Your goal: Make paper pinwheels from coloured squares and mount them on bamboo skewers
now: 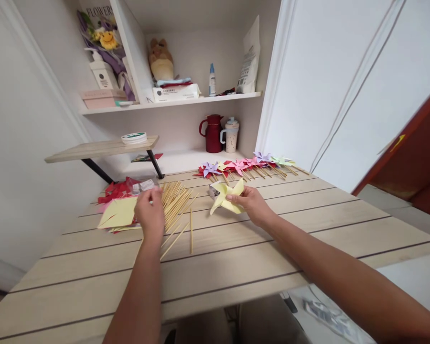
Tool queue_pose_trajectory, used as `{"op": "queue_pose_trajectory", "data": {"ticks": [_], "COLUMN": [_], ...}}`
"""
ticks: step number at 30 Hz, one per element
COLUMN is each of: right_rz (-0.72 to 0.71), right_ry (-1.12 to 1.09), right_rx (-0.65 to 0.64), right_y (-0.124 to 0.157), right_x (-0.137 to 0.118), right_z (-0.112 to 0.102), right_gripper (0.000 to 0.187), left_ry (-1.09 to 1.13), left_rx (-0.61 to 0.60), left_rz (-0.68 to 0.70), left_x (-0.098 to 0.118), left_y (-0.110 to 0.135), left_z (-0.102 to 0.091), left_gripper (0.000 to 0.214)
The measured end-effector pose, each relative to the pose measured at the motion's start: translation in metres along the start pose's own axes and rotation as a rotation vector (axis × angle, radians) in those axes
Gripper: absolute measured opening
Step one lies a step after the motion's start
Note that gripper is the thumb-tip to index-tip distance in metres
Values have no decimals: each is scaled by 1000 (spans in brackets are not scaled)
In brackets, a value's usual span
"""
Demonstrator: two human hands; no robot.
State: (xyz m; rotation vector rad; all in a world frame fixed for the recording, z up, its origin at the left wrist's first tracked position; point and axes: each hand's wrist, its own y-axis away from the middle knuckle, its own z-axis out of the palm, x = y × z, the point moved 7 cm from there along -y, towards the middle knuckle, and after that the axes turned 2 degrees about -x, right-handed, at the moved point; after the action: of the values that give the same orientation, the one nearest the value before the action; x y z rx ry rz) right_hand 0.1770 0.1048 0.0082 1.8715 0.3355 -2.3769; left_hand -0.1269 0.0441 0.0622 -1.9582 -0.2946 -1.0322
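My right hand (252,204) holds a pale yellow paper pinwheel (226,197) above the table, thumb on its front near the middle. A small box (214,192) shows partly behind it. My left hand (149,212) is closed with fingers curled, between the stack of yellow paper sheets (118,213) and a heap of thin wooden sticks (175,203). Whatever its fingertips hold is hidden or too small to name. Just beyond that hand lies a clear plastic bag (143,185). One loose stick (191,231) rests apart from the heap.
Finished pinwheels on sticks (240,166) lie in a row along the back right. Red paper pieces (116,190) are at the left, under a small raised shelf (93,150) holding a roll of tape (134,138). A red jug (213,134) and a speckled cup (231,136) stand behind.
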Motion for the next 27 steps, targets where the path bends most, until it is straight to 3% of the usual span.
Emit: {"op": "queue_pose_trajectory", "data": {"ticks": [4, 8, 18, 24, 27], "right_rz": [-5, -12, -14, -23, -16], "right_ry": [14, 26, 35, 29, 24], "right_rx": [3, -10, 15, 11, 14], "right_y": [0, 1, 2, 2, 2], "right_x": [1, -2, -4, -5, -6], "right_z": [-1, -2, -4, -2, -1], "right_gripper": [38, 36, 36, 37, 38], "left_ry": [-151, -175, -61, -342, -535], "left_rx": [-332, -415, -422, -746, -815], "left_rz": [182, 231, 83, 249, 300], "left_x": [10, 16, 21, 44, 45], "left_y": [12, 21, 16, 38, 51], "left_z": [37, 49, 33, 26, 16], "left_gripper": [23, 25, 20, 15, 19]}}
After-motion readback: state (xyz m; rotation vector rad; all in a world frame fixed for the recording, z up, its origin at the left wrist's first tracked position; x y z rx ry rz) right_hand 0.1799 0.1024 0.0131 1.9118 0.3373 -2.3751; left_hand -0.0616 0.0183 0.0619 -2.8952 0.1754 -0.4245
